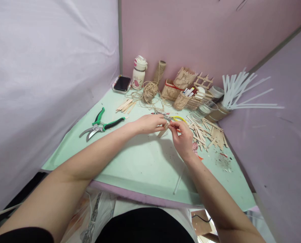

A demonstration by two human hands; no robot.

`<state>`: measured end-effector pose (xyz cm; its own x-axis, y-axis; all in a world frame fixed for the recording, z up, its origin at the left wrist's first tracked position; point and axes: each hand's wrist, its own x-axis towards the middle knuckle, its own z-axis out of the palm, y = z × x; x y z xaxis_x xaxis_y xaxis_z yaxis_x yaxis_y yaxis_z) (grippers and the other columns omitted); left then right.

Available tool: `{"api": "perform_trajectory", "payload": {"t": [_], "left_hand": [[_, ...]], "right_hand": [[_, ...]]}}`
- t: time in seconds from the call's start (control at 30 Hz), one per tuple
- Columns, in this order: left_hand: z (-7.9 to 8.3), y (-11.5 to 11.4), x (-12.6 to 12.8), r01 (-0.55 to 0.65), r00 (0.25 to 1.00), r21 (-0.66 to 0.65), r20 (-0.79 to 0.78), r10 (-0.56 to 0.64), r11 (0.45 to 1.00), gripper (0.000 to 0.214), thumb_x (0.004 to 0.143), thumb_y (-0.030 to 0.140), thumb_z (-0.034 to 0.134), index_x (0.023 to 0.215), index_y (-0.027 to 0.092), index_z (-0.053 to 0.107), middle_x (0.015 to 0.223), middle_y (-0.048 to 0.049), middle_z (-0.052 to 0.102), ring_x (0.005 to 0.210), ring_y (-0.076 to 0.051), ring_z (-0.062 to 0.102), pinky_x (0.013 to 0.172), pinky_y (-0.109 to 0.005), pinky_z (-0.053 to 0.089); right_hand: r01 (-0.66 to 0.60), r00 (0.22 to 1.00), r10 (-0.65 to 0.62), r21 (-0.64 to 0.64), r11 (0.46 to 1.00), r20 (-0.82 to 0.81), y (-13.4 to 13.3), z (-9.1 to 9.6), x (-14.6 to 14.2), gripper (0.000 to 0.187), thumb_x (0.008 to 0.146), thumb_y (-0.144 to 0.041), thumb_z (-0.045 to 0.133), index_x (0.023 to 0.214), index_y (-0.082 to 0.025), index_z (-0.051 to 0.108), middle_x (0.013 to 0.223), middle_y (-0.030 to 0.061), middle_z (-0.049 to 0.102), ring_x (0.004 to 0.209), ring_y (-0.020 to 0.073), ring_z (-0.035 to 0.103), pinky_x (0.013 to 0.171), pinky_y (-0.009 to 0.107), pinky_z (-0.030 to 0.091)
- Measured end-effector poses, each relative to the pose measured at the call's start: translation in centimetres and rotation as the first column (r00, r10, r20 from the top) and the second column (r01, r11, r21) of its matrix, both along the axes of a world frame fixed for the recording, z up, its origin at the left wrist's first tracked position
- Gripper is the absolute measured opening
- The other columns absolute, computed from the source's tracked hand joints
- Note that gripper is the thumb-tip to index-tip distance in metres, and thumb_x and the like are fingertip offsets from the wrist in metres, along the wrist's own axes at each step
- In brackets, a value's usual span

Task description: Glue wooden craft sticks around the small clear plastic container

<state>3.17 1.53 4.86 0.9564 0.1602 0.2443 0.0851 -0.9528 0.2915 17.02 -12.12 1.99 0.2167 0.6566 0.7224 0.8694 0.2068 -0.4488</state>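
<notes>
Currently the person is pinching a short wooden stick (163, 131) between both hands, well to the right of the green-handled shears (101, 125). The left hand (150, 123) and right hand (184, 137) are each gripping it with fingertips pressed together. It is looking pale, flat and slightly tilted. Any next move is probably calling for a steady two-handed hold.
</notes>
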Motion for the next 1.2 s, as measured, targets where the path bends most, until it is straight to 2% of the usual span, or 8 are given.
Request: {"api": "perform_trajectory", "payload": {"t": [0.6,0.8,0.87,1.0,1.1,1.2], "left_hand": [[-0.3,0.1,0.3,0.019,1.000,-0.004,0.023,-0.019,1.000,0.023,0.093,0.034,0.048,0.089,0.019,0.065,0.092,-0.0039,0.060,0.077,-0.015,0.057,0.063,-0.024,0.037],[-0.9,0.2,0.6,0.062,0.993,-0.090,0.102,-0.052,0.994,0.018,0.090,0.030,0.053,0.087,0.017,0.066,0.091,-0.0043,0.059,0.081,-0.015,0.058,0.071,-0.024,0.042],[-1.0,0.2,0.7,0.066,0.991,-0.124,0.121,-0.051,0.990,0.018,0.089,0.031,0.054,0.085,0.017,0.066,0.090,-0.0043,0.059,0.079,-0.015,0.057,0.072,-0.024,0.042],[-1.1,0.3,0.8,0.072,0.989,-0.148,0.136,-0.052,0.986,0.017,0.088,0.028,0.055,0.082,0.017,0.066,0.087,-0.0036,0.058,0.076,-0.015,0.056,0.071,-0.024,0.042],[-1.1,0.3,0.9,0.074,0.989,-0.152,0.138,-0.053,0.986,0.016,0.087,0.027,0.056,0.082,0.017,0.066,0.088,-0.0040,0.059,0.078,-0.015,0.056,0.072,-0.024,0.042],[-1.1,0.3,0.9,0.071,0.990,-0.152,0.132,-0.051,0.986,0.015,0.086,0.027,0.056,0.083,0.016,0.066,0.089,-0.0045,0.060,0.080,-0.016,0.056,0.073,-0.025,0.042]], "right_hand": [[0.029,0.999,-0.030,0.027,0.999,0.037,0.1,0.2,-0.3,0.007,0.091,-0.022,0.058,0.084,-0.021,0.061,0.081,0.0037,0.066,0.075,0.0189,0.059,0.072,0.034,0.049],[0.028,0.999,-0.029,0.013,1.000,0.032,0.1,0.1,-0.2,0.007,0.090,-0.024,0.059,0.085,-0.022,0.062,0.083,0.0041,0.068,0.075,0.0194,0.060,0.074,0.036,0.050],[0.031,0.999,-0.031,0.003,1.000,-0.011,0.1,-0.1,-0.2,0.005,0.090,-0.026,0.059,0.093,-0.022,0.062,0.084,0.0042,0.068,0.077,0.0196,0.061,0.076,0.037,0.052],[0.010,0.991,-0.008,0.015,1.000,-0.135,-0.3,-0.4,0.0,0.034,0.089,-0.026,0.061,0.121,-0.023,0.051,0.090,0.0031,0.069,0.079,0.0186,0.065,0.079,0.038,0.054],[0.034,0.997,-0.034,-0.004,0.999,-0.067,-0.9,-0.5,0.6,0.036,0.086,-0.029,0.065,0.118,-0.023,0.051,0.101,0.0065,0.066,0.081,0.0190,0.063,0.080,0.039,0.053],[0.006,0.999,0.000,-0.129,0.992,0.048,-1.1,-0.8,1.3,0.040,0.083,-0.029,0.068,0.118,-0.022,0.052,0.119,0.0125,0.058,0.079,0.0188,0.060,0.080,0.042,0.054]]}}
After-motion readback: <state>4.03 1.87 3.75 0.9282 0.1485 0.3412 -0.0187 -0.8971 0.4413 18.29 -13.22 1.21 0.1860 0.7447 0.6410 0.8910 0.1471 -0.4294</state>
